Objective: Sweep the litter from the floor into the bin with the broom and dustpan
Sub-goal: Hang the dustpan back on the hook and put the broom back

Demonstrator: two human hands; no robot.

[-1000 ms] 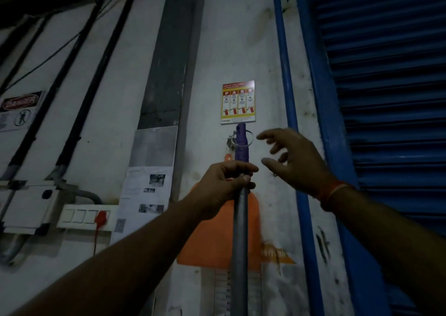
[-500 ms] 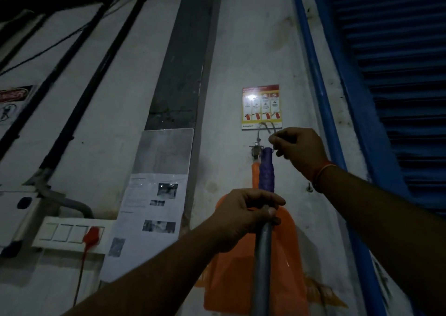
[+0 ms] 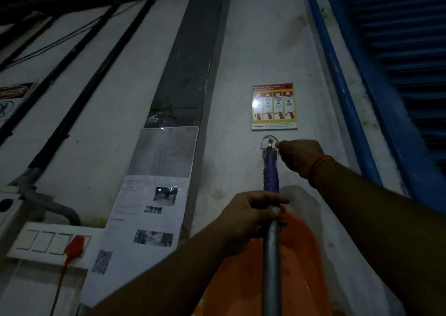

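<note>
A grey metal broom handle (image 3: 271,262) with a purple grip stands upright against the white wall. My left hand (image 3: 251,216) is closed around it just below the purple part. The handle's top sits at a wire loop (image 3: 269,140) on a wall hook. My right hand (image 3: 299,157) pinches that loop beside the handle's tip. An orange dustpan (image 3: 304,267) hangs flat on the wall behind the handle. The broom's head, the litter and the bin are out of view.
A fire-extinguisher poster (image 3: 274,106) is fixed above the hook. Printed sheets (image 3: 147,209) hang to the left, next to a switch panel (image 3: 48,241) with a red tag. Black conduits run up the wall. A blue roller shutter (image 3: 405,74) fills the right.
My right hand went from open beside the handle to pinching the wire loop at its top. The handle's tip has risen to the hook. The view has moved closer.
</note>
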